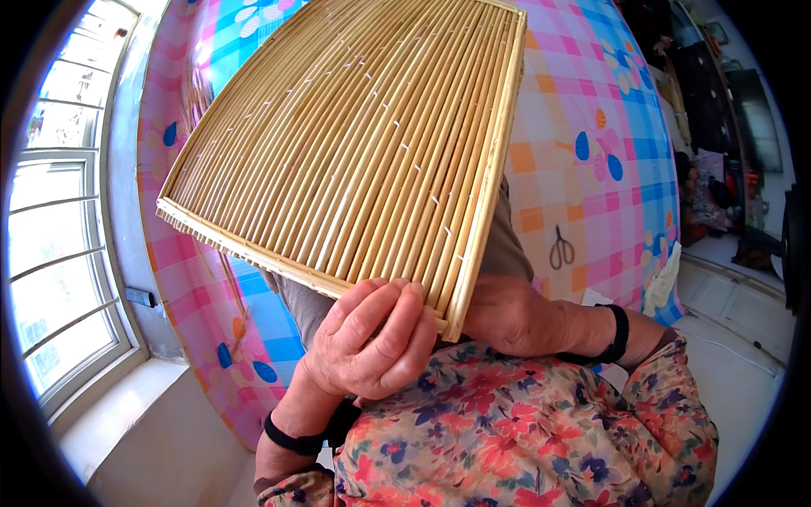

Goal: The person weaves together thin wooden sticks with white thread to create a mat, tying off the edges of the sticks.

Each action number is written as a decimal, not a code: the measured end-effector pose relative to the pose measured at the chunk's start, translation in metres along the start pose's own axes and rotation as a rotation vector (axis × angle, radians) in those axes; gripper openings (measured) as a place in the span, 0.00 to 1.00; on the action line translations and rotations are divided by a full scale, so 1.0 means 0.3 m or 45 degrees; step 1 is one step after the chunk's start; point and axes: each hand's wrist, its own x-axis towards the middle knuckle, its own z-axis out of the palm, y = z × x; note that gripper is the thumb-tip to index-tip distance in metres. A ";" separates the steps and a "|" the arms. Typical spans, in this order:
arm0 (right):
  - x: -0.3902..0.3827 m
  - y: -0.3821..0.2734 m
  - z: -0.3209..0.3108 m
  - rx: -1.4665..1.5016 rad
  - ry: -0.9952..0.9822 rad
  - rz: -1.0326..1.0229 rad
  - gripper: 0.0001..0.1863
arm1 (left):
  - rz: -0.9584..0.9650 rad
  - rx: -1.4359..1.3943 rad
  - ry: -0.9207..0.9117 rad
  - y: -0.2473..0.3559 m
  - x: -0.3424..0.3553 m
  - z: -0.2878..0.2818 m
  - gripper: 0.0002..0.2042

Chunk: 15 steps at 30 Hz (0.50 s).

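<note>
A panel of straw-coloured stalks [346,160], laid side by side and joined with short white stitches, is tilted up over my lap. A pale strip borders its right and near edges. At the near edge, my left hand [372,338] pinches the rim close to the right corner, fingertips on top of the stalks. My right hand [511,314] is beside that same corner, partly behind the panel. It looks curled, but its fingertips and anything in them are hidden.
Scissors with dark handles [561,249] lie on the checked, flowered cloth [557,118] to the right. Loose stalks [232,291] rest at the left, below the panel. A barred window [63,228] is on the left. A pale crumpled cloth [663,283] hangs at the right edge.
</note>
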 end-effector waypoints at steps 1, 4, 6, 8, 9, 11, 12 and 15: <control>-0.006 0.001 -0.007 -0.025 -0.056 0.001 0.15 | 0.004 0.011 -0.012 0.001 -0.001 0.001 0.11; -0.014 0.007 -0.010 -0.057 -0.097 -0.011 0.14 | -0.009 0.025 -0.036 0.013 0.006 0.004 0.11; -0.016 0.017 -0.004 -0.070 -0.076 -0.033 0.14 | -0.019 0.034 -0.044 0.018 0.008 0.007 0.11; -0.017 0.028 0.002 -0.085 -0.082 -0.081 0.15 | -0.029 0.057 -0.049 0.018 0.004 0.014 0.11; -0.015 0.029 -0.001 -0.093 -0.074 -0.089 0.15 | -0.017 0.064 -0.046 0.015 0.011 0.010 0.11; -0.018 0.025 -0.014 -0.043 -0.096 -0.045 0.11 | -0.043 0.038 -0.067 0.012 0.027 0.004 0.11; -0.015 0.020 -0.041 -0.044 -0.090 -0.060 0.11 | -0.036 0.052 -0.068 0.009 0.035 0.004 0.11; -0.005 -0.023 -0.124 0.048 -0.052 0.043 0.06 | 0.014 0.100 -0.080 -0.004 0.073 0.003 0.15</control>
